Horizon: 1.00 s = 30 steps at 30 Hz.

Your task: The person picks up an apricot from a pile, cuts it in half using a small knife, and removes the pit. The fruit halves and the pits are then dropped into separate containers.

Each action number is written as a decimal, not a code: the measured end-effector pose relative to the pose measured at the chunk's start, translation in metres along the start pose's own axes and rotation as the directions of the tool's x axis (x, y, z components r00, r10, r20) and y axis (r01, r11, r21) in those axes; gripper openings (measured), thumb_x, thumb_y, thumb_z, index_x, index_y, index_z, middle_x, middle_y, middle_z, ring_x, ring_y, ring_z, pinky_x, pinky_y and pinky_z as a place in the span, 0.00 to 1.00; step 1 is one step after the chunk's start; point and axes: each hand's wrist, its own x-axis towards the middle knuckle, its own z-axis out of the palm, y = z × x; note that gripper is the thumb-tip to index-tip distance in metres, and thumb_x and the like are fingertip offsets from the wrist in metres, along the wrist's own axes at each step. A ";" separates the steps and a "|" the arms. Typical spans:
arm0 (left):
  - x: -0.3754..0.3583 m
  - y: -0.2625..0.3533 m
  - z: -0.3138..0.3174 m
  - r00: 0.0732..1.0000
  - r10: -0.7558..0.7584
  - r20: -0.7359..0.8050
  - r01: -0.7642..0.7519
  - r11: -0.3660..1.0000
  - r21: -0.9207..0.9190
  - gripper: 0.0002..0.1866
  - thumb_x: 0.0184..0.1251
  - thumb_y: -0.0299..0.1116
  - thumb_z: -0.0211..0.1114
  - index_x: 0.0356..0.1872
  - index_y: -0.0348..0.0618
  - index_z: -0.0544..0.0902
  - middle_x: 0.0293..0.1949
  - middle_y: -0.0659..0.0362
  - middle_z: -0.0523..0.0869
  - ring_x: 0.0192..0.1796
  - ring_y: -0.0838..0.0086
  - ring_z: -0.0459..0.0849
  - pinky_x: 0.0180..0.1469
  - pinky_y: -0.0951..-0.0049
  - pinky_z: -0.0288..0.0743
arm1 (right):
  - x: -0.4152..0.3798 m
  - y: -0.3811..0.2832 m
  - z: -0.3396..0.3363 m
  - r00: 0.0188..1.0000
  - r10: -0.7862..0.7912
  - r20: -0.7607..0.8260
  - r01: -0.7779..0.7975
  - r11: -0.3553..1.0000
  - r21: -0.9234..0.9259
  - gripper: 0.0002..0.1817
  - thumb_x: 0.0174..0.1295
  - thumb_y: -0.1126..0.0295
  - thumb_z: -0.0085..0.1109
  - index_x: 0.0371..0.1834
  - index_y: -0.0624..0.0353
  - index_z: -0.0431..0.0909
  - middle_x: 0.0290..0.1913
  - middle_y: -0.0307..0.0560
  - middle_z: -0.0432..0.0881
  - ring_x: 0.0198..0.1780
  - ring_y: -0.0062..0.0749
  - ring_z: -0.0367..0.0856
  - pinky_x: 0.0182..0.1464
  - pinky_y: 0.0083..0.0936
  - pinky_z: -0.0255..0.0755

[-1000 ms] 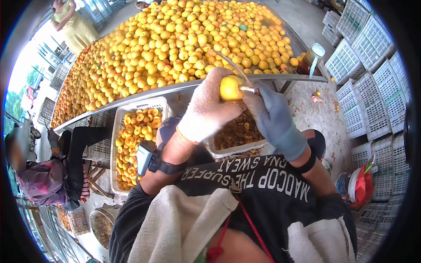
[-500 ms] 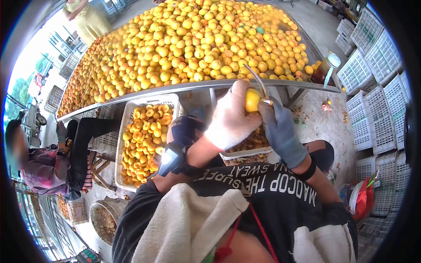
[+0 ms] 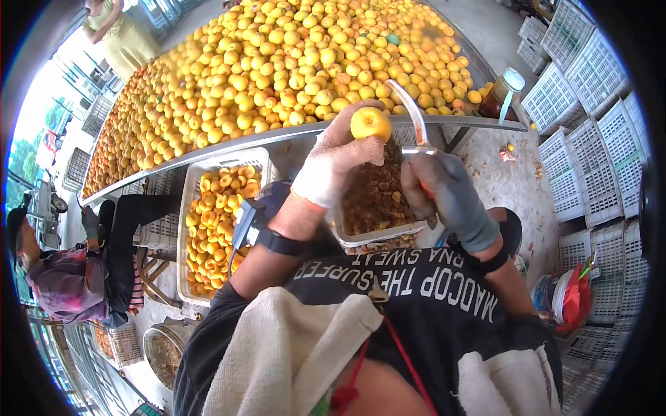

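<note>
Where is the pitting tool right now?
In the head view, the pitting tool is in the right hand, just right of the apricot held by the left hand.

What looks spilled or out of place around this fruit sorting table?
Fruit scraps lie scattered on the concrete floor right of the table, near the white crates, as if dropped. A jar stands at the table's corner edge. Otherwise nothing stands out.

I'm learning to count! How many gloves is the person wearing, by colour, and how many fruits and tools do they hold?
White glove, left hand: 1
Grey glove, right hand: 1
Yellow fruit: 1
Metal tool: 1
Total: 4
</note>
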 end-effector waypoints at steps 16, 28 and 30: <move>-0.007 0.016 0.036 0.971 0.191 -0.142 -0.152 0.957 0.247 0.23 0.60 0.30 0.70 0.55 0.33 0.75 0.44 0.57 0.84 0.47 0.75 0.81 0.54 0.73 0.75 | -0.005 0.013 0.022 0.890 -0.361 -0.279 0.130 0.786 -0.605 0.15 0.71 0.63 0.58 0.45 0.67 0.75 0.24 0.58 0.77 0.23 0.48 0.76 0.28 0.35 0.67; 0.005 -0.004 0.051 0.998 -0.058 -0.034 0.049 0.977 -0.207 0.25 0.76 0.52 0.54 0.53 0.36 0.78 0.45 0.57 0.82 0.49 0.73 0.78 0.49 0.75 0.70 | 0.000 0.024 0.016 0.805 -0.498 -0.323 0.112 0.662 -0.741 0.17 0.68 0.60 0.59 0.47 0.64 0.73 0.26 0.61 0.79 0.30 0.60 0.80 0.28 0.42 0.70; 0.011 -0.011 0.048 0.992 0.035 -0.118 -0.039 0.999 -0.031 0.27 0.76 0.55 0.52 0.54 0.37 0.78 0.45 0.57 0.82 0.50 0.73 0.77 0.48 0.75 0.70 | -0.001 0.019 0.016 0.828 -0.416 -0.376 0.017 0.689 -0.725 0.18 0.68 0.59 0.59 0.46 0.64 0.73 0.26 0.61 0.79 0.30 0.60 0.80 0.28 0.45 0.70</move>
